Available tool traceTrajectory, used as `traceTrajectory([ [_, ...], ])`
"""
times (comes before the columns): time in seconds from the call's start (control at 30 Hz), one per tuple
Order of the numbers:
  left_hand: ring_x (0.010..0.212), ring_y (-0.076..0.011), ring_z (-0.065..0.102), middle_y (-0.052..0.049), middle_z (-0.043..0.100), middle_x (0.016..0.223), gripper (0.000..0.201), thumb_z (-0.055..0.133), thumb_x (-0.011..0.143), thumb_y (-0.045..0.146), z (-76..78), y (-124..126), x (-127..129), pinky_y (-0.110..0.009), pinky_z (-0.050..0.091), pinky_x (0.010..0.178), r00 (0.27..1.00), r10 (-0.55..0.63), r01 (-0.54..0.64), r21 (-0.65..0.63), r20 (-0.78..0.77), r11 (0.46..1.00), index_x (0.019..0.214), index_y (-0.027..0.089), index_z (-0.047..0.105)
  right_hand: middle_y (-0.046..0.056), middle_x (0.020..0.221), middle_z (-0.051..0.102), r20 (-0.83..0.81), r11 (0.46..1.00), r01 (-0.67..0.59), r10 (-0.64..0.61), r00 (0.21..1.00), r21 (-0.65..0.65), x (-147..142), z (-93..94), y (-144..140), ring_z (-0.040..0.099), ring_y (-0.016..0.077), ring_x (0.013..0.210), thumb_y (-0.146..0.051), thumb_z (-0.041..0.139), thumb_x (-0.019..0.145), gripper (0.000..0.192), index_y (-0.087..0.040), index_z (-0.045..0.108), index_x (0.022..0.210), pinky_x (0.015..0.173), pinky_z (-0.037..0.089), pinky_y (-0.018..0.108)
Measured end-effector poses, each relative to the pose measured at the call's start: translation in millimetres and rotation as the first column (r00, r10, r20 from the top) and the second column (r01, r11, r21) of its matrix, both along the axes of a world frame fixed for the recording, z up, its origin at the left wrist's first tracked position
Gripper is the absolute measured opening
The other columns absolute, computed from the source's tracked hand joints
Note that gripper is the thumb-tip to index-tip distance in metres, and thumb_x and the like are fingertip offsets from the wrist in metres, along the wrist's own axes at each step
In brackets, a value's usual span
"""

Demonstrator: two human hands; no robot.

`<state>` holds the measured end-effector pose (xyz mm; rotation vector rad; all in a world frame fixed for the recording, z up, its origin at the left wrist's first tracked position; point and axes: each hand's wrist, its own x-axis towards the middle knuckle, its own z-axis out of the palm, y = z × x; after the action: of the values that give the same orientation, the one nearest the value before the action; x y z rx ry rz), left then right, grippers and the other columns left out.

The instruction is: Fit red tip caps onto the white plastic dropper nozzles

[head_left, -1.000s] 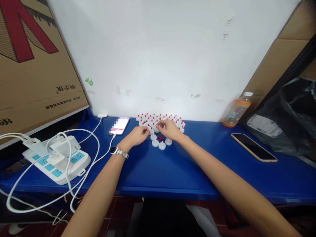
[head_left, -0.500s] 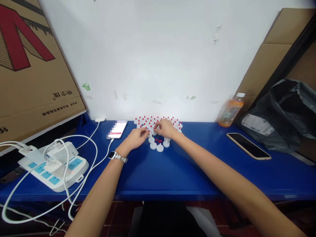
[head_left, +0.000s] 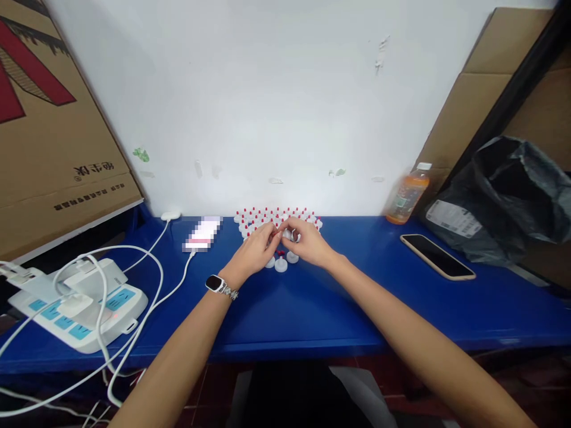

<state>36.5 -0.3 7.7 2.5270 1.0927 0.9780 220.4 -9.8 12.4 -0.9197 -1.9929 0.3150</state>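
Blue and glossy, the bench (head_left: 312, 309) runs along a white wall. At its far middle stands a cluster of small white caps with red tips (head_left: 276, 215), already fitted and set in close rows. Nearer, a few bare white discs (head_left: 281, 265) and loose red pieces (head_left: 281, 253) lie unjoined, so most of the work looks done. The left hand (head_left: 254, 252) and right hand (head_left: 307, 244) meet just above these, fingers pinched together; the right seems to grip a white cap (head_left: 289, 235), while what the left holds is too small to tell. Right lie a dark phone (head_left: 437, 256) and an orange drink bottle (head_left: 407, 195); left, a white power strip (head_left: 75, 306).
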Motion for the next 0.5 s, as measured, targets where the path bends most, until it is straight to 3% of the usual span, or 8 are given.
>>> traceTrajectory([
  [0.2,0.077,-0.0175,0.052,-0.002,0.055,0.08,0.031,0.029,0.103,0.036,0.0,2,5,-0.031,0.039,0.073,0.999,-0.013,0.012,0.047,0.033,0.999,0.082,0.02,0.046,-0.002,0.079,0.059,-0.022,0.999,0.047,-0.046,0.999,0.017,-5,2.5,-4,0.052,0.0128,0.067,-0.013,0.057,0.08,0.016,-0.019,0.058,0.095,0.068,0.043,0.026],
  [0.37,0.062,-0.0137,0.046,0.002,0.05,0.066,0.039,0.031,0.101,0.043,1.8,0,19,-0.028,0.032,0.061,0.969,0.083,-0.057,-0.118,0.231,0.991,0.078,0.019,0.049,0.007,0.103,0.059,0.017,0.982,0.097,-0.102,0.995,0.164,-11,7.6,-9,0.058,0.0179,0.09,-0.01,0.052,0.084,0.023,-0.019,0.06,0.104,0.08,0.047,0.031],
  [0.5,0.054,-0.0118,0.035,0.003,0.038,0.056,0.044,0.032,0.098,0.046,5.4,3,12,-0.027,0.027,0.054,0.907,0.202,-0.121,-0.231,0.369,0.965,0.063,0.02,0.038,0.009,0.109,0.059,0.043,0.963,0.194,-0.205,0.978,0.186,-4,8.0,-7,0.059,0.0215,0.099,-0.01,0.051,0.085,0.027,-0.02,0.06,0.108,0.085,0.047,0.034],
])
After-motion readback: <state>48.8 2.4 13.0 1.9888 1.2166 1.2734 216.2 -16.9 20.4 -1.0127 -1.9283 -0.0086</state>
